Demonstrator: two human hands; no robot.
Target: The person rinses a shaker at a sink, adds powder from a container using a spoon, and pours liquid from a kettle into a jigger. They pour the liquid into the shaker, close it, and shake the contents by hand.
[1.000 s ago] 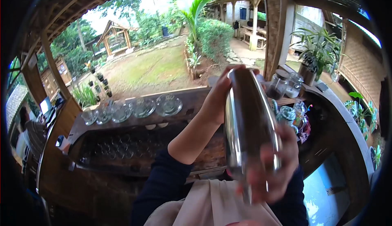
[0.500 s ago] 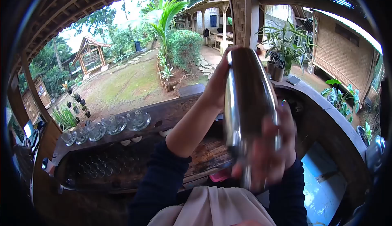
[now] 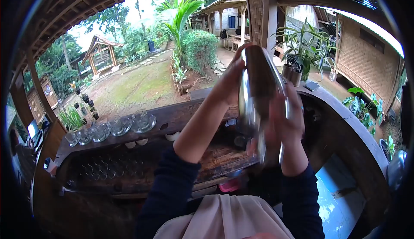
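Note:
In front of my chest a shiny metal cocktail shaker (image 3: 257, 81) is held up, tilted, its far end pointing away from me. My left hand (image 3: 235, 77) is closed round the far end from the left side, its fingers partly hidden behind the metal. Nearer to me, my right hand (image 3: 286, 116) grips the shaker's lower part from the right; motion smears its fingers. The near end of the shaker is blurred too.
Several glass cups on saucers (image 3: 143, 121) line the counter's far edge (image 3: 172, 109) at left. Several clear glasses (image 3: 108, 170) stand on the lower shelf. Potted plants (image 3: 302, 51) stand on the right ledge (image 3: 340, 109). A pink item (image 3: 229, 185) lies below.
The shaker has shifted slightly up and away from me, with both hands on it. My right hand has moved upward in the view. The view itself has turned slightly.

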